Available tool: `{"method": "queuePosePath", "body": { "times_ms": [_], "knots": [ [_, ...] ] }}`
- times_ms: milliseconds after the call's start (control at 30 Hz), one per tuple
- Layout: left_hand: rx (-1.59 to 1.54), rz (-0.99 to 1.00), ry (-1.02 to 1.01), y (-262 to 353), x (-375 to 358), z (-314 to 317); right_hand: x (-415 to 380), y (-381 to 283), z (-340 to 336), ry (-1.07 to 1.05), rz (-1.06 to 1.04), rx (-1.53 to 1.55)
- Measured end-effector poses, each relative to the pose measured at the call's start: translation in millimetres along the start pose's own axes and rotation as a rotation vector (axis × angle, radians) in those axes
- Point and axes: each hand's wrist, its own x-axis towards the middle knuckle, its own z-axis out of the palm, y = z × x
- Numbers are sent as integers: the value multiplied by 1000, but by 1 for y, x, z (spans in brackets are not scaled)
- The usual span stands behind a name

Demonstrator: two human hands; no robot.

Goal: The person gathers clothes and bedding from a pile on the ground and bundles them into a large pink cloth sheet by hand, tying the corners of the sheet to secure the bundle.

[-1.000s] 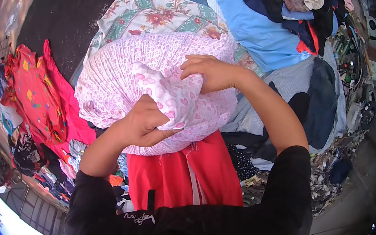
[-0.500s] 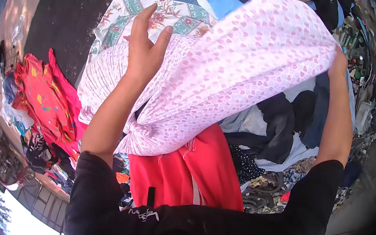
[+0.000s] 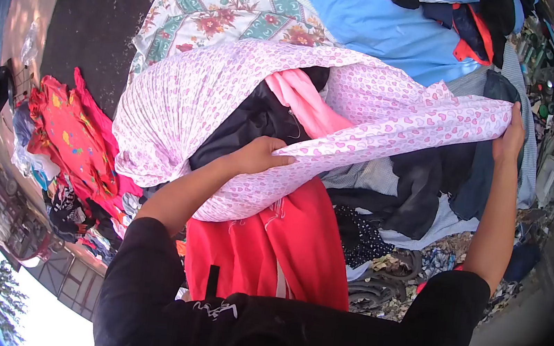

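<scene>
Heart-print cloth (image 3: 174, 103), one, pink on white; it is lying as a bulging bundle just beyond the wearer's red trousers (image 3: 268, 242), overlapping one floral cloth (image 3: 212, 24) at its far side; its mouth is now gaping, where half a second ago the raised sheet was covering the filling; the change is leaving the contents exposed for handling.

Hands, two, well apart; the left hand (image 3: 259, 157), lifted free and spread half a second ago, is now clamping thumb and fingers on the near edge of the cloth; the right hand (image 3: 510, 137) is gripping the far right end, pulling it out into a taut band between the two.

Contents showing, at least two pieces: one pink cloth (image 3: 307, 100), folded lengthwise; black cloth (image 3: 248, 124), lying beside it, whether one piece or several the view is not telling.

Surroundings: one light-blue cloth (image 3: 387, 30), spreading beyond the bundle; one red patterned garment (image 3: 64, 138), lying at the left; one white-dotted black cloth (image 3: 358, 240), lying beside the trousers.
</scene>
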Motion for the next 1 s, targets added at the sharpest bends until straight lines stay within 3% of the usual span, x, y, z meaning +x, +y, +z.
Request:
{"method": "queuePosePath", "body": {
  "times_ms": [100,133,167,233,367,400,500,600,700,733,833,900,933,1000],
  "knots": [
    [-395,-18,-326,29,7,-27,17,7,17,-51,-39,-19],
    [-347,-5,-356,29,17,-35,15,5,33,-65,-45,-30],
    [-7,3,-308,31,27,-44,16,3,48,-80,-51,-42],
    [112,114,-199,39,37,-44,21,2,68,-111,-49,-46],
    [-186,11,-139,45,45,-45,26,4,87,-134,-98,-141],
    [-299,66,-86,15,61,-52,33,12,83,-121,-106,-217],
    [-597,133,286,13,73,-86,54,49,72,-163,-26,-390],
    [196,-23,852,0,89,-85,46,72,92,-318,154,-489],
    [274,91,1044,12,91,-74,28,78,105,-514,219,-609],
    [387,322,1172,11,93,-71,39,86,97,-517,213,-654],
    [771,568,1054,28,73,-40,54,81,78,-369,0,-1156],
    [966,640,696,21,73,-25,38,62,86,-295,-170,-1384],
    [1065,608,616,10,83,-28,24,55,92,-261,-261,-1491],
    [1054,416,669,3,98,-48,10,54,92,-209,-484,-1563]
  ]
}}
